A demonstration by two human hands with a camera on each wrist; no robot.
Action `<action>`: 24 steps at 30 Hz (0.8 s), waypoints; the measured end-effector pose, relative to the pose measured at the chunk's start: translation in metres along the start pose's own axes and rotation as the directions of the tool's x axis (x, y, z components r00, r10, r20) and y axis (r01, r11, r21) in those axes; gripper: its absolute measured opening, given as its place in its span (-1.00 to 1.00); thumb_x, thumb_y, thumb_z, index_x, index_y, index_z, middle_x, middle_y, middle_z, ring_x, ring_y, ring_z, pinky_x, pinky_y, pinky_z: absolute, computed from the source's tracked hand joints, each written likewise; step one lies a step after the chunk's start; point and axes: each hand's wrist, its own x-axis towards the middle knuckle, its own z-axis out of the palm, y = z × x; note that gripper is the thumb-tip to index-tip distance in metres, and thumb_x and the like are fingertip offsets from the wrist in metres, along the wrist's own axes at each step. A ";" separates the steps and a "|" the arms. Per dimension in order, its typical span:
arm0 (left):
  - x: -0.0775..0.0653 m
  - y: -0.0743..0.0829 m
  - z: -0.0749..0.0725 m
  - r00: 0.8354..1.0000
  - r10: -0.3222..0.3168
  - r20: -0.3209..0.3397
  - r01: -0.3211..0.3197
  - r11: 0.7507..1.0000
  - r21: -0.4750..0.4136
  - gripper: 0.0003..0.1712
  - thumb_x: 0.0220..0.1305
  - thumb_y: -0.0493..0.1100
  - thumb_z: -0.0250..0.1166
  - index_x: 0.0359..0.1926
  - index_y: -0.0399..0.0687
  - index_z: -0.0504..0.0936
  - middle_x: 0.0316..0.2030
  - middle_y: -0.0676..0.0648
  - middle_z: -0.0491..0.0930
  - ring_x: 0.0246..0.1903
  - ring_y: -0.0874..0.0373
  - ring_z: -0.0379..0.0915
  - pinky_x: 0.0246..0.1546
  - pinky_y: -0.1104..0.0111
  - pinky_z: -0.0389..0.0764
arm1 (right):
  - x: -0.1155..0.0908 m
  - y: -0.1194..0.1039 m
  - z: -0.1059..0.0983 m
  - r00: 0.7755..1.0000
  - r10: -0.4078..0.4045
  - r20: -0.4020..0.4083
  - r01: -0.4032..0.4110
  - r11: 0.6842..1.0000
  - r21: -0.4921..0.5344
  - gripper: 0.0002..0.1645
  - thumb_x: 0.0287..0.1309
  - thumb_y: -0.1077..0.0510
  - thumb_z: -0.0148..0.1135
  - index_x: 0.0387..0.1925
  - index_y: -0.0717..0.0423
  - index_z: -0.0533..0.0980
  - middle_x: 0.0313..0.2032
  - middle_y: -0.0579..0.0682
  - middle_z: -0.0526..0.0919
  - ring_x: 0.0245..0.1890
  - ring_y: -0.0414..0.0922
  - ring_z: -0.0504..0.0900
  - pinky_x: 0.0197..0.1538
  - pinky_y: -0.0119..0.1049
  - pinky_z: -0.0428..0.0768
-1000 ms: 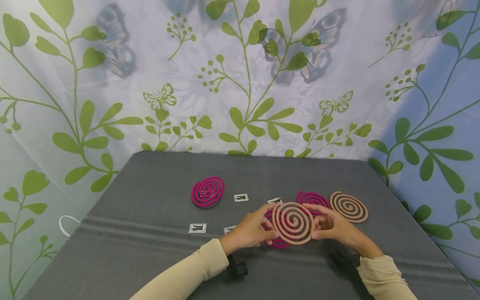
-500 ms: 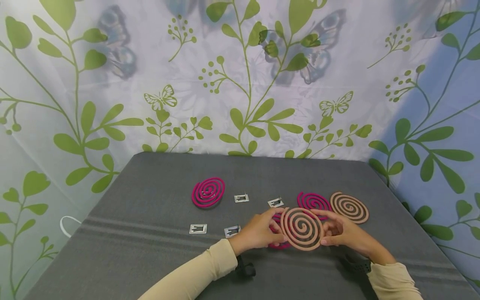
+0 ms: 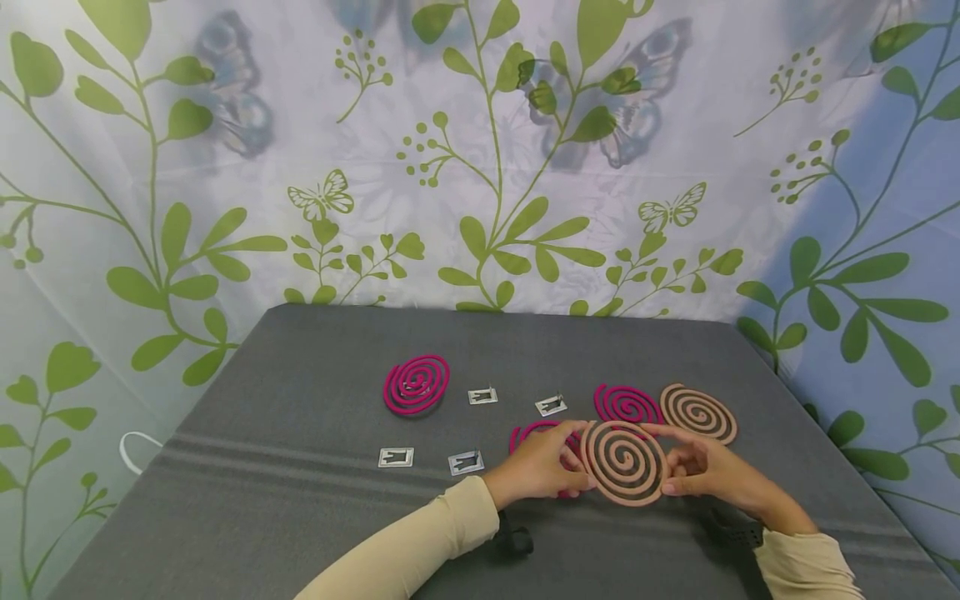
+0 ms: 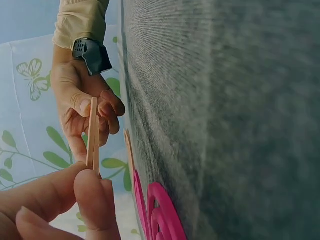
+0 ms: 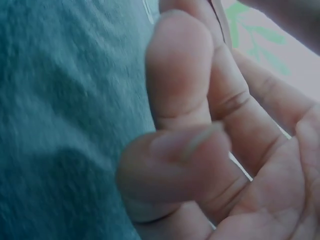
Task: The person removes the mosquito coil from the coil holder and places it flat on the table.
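A leaf-printed curtain (image 3: 420,200) hangs behind the grey-covered table (image 3: 225,517) I'm looking down on. The tan coil (image 3: 625,458) is held up over the table's near right part, its flat face towards my head camera, a pink coil (image 3: 542,426) partly hidden beyond the left hand (image 3: 538,460). I have that hand pinching the left rim between thumb and fingers, and the right hand (image 3: 708,472) pinching the opposite rim, thumb nearer, forefinger along the far edge. From the left wrist, it sits edge-on between the fingertips, seemingly in two thin layers. I'd expect it to be light, dry, stiff and brittle, so I'd hold only opposite outer rims, gently, without bending the thin turns.
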 end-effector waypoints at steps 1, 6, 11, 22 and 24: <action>0.001 0.000 0.001 1.000 -0.002 0.006 0.002 1.000 0.007 -0.07 0.25 -0.31 0.59 0.59 -0.06 0.39 -0.40 0.14 0.72 -0.59 0.31 0.61 -0.60 0.45 0.60 | -0.001 0.000 -0.001 1.000 -0.004 -0.001 0.004 1.000 0.001 -0.06 0.38 0.52 0.27 0.53 -0.39 0.41 -0.26 -0.09 0.78 -0.40 -0.25 0.68 -0.44 -0.23 0.61; 0.007 -0.001 0.005 1.000 -0.010 0.029 0.009 1.000 0.023 -0.04 0.26 -0.29 0.59 0.61 -0.05 0.36 -0.42 0.16 0.73 -0.59 0.31 0.59 -0.58 0.45 0.60 | -0.005 0.003 -0.007 1.000 -0.020 -0.020 0.020 1.000 -0.019 -0.07 0.39 0.53 0.27 0.56 -0.34 0.41 -0.26 -0.09 0.79 -0.40 -0.25 0.69 -0.48 -0.12 0.54; 0.011 0.000 0.009 0.998 -0.010 0.060 0.010 1.000 0.006 -0.03 0.27 -0.31 0.58 0.63 -0.05 0.35 -0.42 0.14 0.75 -0.56 0.31 0.61 -0.58 0.45 0.60 | -0.011 0.007 -0.014 0.999 -0.049 -0.017 0.049 0.998 -0.027 -0.06 0.36 0.57 0.26 0.58 -0.25 0.41 -0.25 -0.08 0.80 -0.38 -0.23 0.72 -0.47 -0.13 0.58; 0.017 0.004 0.013 0.994 -0.049 0.101 0.047 0.999 0.023 -0.05 0.27 -0.32 0.59 0.62 -0.05 0.38 -0.44 0.08 0.77 -0.58 0.27 0.62 -0.59 0.44 0.59 | -0.018 0.009 -0.019 0.999 -0.040 -0.009 0.040 0.997 -0.059 -0.05 0.36 0.56 0.26 0.56 -0.31 0.44 -0.28 -0.09 0.79 -0.64 0.02 0.37 -0.66 0.05 0.22; 0.018 0.003 0.013 0.993 -0.055 0.108 0.053 0.998 0.023 -0.06 0.28 -0.32 0.58 0.61 -0.08 0.38 -0.46 0.07 0.76 -0.60 0.27 0.60 -0.60 0.45 0.57 | -0.017 0.009 -0.018 1.000 -0.021 -0.015 0.020 0.997 -0.072 -0.06 0.37 0.53 0.28 0.54 -0.36 0.45 -0.28 -0.10 0.80 -0.64 -0.08 0.42 -0.67 0.04 0.22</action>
